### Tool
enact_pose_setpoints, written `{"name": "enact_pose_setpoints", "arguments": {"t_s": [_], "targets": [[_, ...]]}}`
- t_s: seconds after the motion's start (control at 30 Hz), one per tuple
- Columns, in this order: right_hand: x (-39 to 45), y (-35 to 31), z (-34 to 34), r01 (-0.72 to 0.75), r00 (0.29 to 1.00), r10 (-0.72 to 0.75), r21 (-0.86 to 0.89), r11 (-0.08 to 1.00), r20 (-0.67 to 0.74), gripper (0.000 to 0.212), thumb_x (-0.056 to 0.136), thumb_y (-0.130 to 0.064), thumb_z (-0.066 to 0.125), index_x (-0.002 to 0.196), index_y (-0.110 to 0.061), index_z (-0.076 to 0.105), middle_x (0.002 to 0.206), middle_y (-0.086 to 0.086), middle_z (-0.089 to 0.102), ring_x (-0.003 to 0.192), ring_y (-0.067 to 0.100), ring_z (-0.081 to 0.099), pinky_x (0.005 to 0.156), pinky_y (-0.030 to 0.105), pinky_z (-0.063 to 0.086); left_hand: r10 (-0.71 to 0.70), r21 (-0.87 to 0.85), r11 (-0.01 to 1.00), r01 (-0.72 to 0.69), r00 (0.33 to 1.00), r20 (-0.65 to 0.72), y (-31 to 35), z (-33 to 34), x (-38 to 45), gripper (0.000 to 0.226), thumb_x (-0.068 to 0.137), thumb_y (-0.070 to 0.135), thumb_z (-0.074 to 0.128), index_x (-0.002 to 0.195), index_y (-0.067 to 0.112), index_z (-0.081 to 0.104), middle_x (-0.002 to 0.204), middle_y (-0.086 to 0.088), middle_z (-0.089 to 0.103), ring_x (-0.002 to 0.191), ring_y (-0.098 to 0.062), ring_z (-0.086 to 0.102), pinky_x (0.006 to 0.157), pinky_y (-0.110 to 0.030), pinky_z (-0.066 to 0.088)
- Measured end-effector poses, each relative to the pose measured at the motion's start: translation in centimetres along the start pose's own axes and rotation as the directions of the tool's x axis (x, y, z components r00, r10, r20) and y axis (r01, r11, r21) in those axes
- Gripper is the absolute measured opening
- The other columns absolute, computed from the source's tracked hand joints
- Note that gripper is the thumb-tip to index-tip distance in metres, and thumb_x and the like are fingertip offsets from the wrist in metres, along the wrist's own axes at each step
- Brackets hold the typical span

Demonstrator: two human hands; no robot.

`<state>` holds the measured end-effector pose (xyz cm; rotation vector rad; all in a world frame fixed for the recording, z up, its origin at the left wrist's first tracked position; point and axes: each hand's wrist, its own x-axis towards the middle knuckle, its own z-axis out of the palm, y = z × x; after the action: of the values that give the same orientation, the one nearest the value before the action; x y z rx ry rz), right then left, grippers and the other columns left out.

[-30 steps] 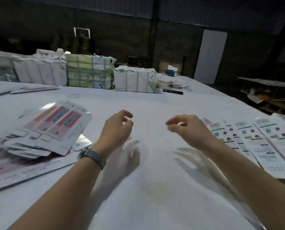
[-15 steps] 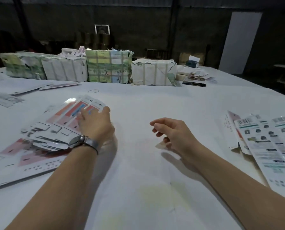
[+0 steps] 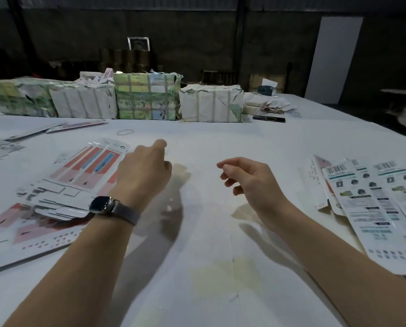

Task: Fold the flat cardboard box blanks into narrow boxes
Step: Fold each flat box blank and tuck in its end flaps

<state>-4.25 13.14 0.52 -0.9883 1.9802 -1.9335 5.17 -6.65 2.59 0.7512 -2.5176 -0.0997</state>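
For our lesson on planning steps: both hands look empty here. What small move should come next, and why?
Probably the left hand should pinch the top pink box blank from the pile just beside it. Neither it nor the right hand holds anything, and the white table between them is bare for folding.

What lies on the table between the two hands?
Nothing: in the head view, only bare white tabletop and shadows lie between the left hand and the right hand. Both hold nothing.

Four wrapped bundles (image 3: 147,100), two hands (image 3: 143,171).
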Motion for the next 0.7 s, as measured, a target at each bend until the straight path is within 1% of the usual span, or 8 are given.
{"name": "enact_pose_setpoints", "arguments": {"t_s": [0.13,0.23,0.3,0.37,0.47,0.57,0.6,0.7], "targets": [[0.3,-0.2,-0.2,0.039,0.995,-0.036,0.032,0.999,-0.090,0.019,0.096,-0.016,0.061,0.104,-0.032,0.068,0.085,-0.011,0.064,0.071,0.003,0.060,0.059,0.019,0.047,0.025,-0.518,0.845,-0.136,0.976,-0.215,2.3,-1.5,-0.9,0.047,0.094,0.014,0.059,0.139,0.025,0.055,0.107,-0.001,0.076,0.080,-0.021,0.072,0.054,-0.027,0.055],[0.5,-0.5,-0.4,0.112,0.982,-0.113,-0.010,0.994,-0.150,0.026,0.096,-0.020,0.063,0.113,-0.039,0.058,0.096,-0.010,0.063,0.079,0.009,0.063,0.062,0.022,0.051,-0.005,-0.900,0.430,0.069,0.997,0.074,4.8,-1.4,-2.4,0.044,0.091,0.006,0.061,0.132,0.022,0.060,0.093,-0.001,0.077,0.078,-0.018,0.075,0.061,-0.032,0.061],[0.5,-0.4,-0.6,0.137,0.976,-0.145,-0.063,0.989,-0.165,0.030,0.094,-0.019,0.066,0.118,-0.036,0.057,0.102,-0.009,0.066,0.085,0.017,0.067,0.067,0.028,0.055,0.067,-0.943,0.273,0.189,0.974,0.215,6.0,-0.8,-3.2,0.038,0.091,0.003,0.063,0.124,0.022,0.064,0.094,-0.005,0.077,0.083,-0.025,0.076,0.066,-0.040,0.062],[0.4,-0.2,-0.7,0.134,0.979,-0.150,-0.114,0.984,-0.141,0.035,0.092,-0.021,0.070,0.121,-0.034,0.055,0.104,-0.009,0.068,0.085,0.017,0.068,0.071,0.033,0.058,0.146,-0.950,0.208,0.234,0.953,0.267,6.6,-0.2,-3.7,0.030,0.094,0.006,0.061,0.118,0.024,0.065,0.094,-0.001,0.077,0.079,-0.021,0.076,0.061,-0.033,0.060],[0.0,0.0,-0.8,0.149,0.975,-0.181,-0.226,0.963,-0.128,0.047,0.088,-0.025,0.074,0.126,-0.037,0.050,0.108,-0.013,0.061,0.086,0.009,0.063,0.068,0.022,0.055,0.228,-0.947,0.100,0.306,0.919,0.321,6.4,0.2,-3.7,0.036,0.097,0.002,0.047,0.121,0.027,0.058,0.095,0.003,0.076,0.073,-0.015,0.074,0.058,-0.027,0.057],[-0.3,-0.3,-0.6,0.229,0.946,-0.296,-0.374,0.899,-0.134,0.069,0.080,-0.020,0.081,0.128,-0.045,0.039,0.122,-0.016,0.047,0.101,0.005,0.052,0.067,0.011,0.048,0.332,-0.879,-0.116,0.462,0.852,0.405,6.2,0.5,-4.0,0.048,0.093,0.001,0.041,0.132,0.027,0.052,0.113,-0.011,0.071,0.076,-0.028,0.074,0.062,-0.038,0.060],[-0.4,-0.4,-0.5,0.273,0.932,-0.344,-0.401,0.874,-0.113,0.075,0.078,-0.015,0.082,0.130,-0.046,0.037,0.126,-0.016,0.045,0.105,0.004,0.049,0.069,0.009,0.046,0.374,-0.851,-0.151,0.502,0.826,0.421,6.2,0.5,-4.2,0.049,0.091,0.005,0.043,0.135,0.025,0.050,0.117,-0.015,0.069,0.076,-0.031,0.074,0.062,-0.040,0.060],[-0.6,-0.7,-0.8,0.342,0.913,-0.404,-0.433,0.834,-0.057,0.080,0.078,-0.005,0.077,0.135,-0.046,0.039,0.122,-0.022,0.047,0.106,0.002,0.045,0.072,0.004,0.043,0.466,-0.828,-0.068,0.557,0.751,0.468,6.3,0.6,-4.4,0.040,0.099,0.031,0.045,0.133,0.015,0.057,0.103,-0.018,0.073,0.069,-0.031,0.071,0.061,-0.040,0.059]]}}
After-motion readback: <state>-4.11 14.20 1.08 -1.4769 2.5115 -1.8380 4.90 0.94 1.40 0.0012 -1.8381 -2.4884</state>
